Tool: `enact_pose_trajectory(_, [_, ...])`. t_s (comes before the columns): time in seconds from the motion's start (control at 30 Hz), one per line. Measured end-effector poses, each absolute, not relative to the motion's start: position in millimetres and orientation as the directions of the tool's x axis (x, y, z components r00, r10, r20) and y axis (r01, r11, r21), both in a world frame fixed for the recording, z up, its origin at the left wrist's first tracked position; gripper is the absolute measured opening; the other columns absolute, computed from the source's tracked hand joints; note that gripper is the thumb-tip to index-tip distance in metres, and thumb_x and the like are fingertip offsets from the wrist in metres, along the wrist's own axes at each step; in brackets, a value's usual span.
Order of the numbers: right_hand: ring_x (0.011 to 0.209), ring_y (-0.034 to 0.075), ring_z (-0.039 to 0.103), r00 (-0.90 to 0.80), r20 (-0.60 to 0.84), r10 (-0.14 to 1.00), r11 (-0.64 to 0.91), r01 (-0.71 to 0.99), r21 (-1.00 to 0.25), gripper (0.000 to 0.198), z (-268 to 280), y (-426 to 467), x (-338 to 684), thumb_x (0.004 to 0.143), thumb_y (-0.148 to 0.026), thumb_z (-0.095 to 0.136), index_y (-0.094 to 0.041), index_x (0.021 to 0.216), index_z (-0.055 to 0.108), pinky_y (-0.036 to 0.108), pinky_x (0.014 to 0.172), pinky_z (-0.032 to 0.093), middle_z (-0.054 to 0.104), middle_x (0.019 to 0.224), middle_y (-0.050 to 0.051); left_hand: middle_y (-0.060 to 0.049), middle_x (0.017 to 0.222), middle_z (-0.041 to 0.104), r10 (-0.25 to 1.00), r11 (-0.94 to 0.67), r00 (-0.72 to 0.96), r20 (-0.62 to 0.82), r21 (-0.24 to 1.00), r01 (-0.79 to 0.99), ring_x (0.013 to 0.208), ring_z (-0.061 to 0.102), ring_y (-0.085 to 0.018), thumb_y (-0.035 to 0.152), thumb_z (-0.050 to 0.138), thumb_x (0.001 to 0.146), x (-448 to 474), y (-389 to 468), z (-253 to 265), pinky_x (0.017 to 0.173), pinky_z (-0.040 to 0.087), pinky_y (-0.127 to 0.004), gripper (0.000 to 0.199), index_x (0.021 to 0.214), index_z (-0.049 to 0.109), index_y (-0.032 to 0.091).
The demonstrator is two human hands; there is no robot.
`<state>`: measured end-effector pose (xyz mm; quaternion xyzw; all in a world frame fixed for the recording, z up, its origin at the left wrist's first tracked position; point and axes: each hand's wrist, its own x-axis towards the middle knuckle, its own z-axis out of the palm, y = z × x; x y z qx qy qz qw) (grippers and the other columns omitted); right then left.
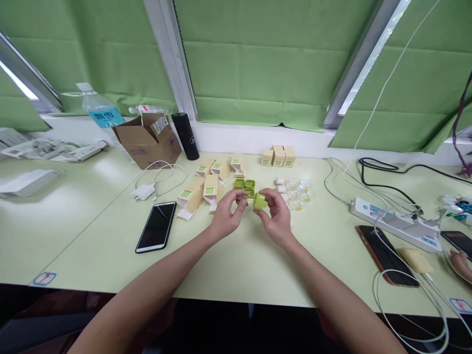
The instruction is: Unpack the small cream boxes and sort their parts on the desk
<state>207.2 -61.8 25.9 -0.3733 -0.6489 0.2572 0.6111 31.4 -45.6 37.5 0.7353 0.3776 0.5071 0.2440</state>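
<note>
My right hand grips a small glossy green container with rounded corners, thumb below and fingers on top. Just left of it, my left hand is closed in a pinch; whatever lies between its fingertips is too small to name. Beyond the hands stand several open green square cups, set close together. To their left lie several cream cardboard boxes with open flaps. Right of the cups are small pale pink cylinders and several clear round plastic pieces with yellow spots.
Closed cream boxes stand by the wall. A phone and a white charger lie left. At the right are a power strip, loose cables, another phone and another person's hand. A black bottle stands behind.
</note>
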Motion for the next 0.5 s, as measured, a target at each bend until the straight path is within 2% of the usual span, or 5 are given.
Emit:
enact_pose_trajectory(0.1, [0.118,0.025,0.064,-0.003,0.64,0.768,0.626,0.217,-0.749,0.039,23.6,-65.1,203.4,0.085,-0.015,0.064,-0.027,0.122,0.059,0.044,0.098,0.06,0.062,0.124,0.011,-0.004,0.078,0.063,0.823,-0.564,0.291,0.488,0.76,0.322,0.075,0.06,-0.02,0.052,0.039,0.105,31.3,-46.1,38.3,0.071,0.048,-0.035,0.039,0.091,0.058,0.022])
enact_pose_trajectory(0.2, [0.123,0.026,0.063,-0.048,0.68,0.732,0.667,0.256,-0.699,0.038,22.9,-67.3,201.0,0.087,-0.014,0.062,-0.027,0.123,0.058,0.045,0.097,0.061,0.066,0.125,0.012,-0.002,0.07,0.057,0.811,-0.582,0.322,0.488,0.726,0.365,0.07,0.055,-0.02,0.056,0.032,0.106,32.1,-47.8,38.8,0.07,0.046,-0.035,0.046,0.079,0.051,0.023])
enact_pose_trajectory(0.3, [0.121,0.025,0.066,-0.057,0.701,0.711,0.691,0.243,-0.681,0.039,22.5,-68.1,199.8,0.088,-0.014,0.062,-0.027,0.124,0.06,0.044,0.096,0.061,0.068,0.124,0.011,-0.002,0.068,0.054,0.809,-0.585,0.329,0.487,0.721,0.372,0.068,0.051,-0.019,0.058,0.029,0.106,32.6,-48.5,38.0,0.069,0.044,-0.035,0.05,0.074,0.045,0.023])
enact_pose_trajectory(0.5, [0.12,0.026,0.067,-0.035,0.708,0.706,0.691,0.257,-0.676,0.038,22.3,-67.8,200.5,0.089,-0.016,0.063,-0.026,0.126,0.062,0.044,0.095,0.062,0.07,0.124,0.011,0.0,0.064,0.047,0.835,-0.522,0.352,0.424,0.814,0.256,0.059,0.044,-0.017,0.063,0.024,0.106,32.5,-46.4,33.7,0.058,0.039,-0.033,0.054,0.074,0.042,0.024])
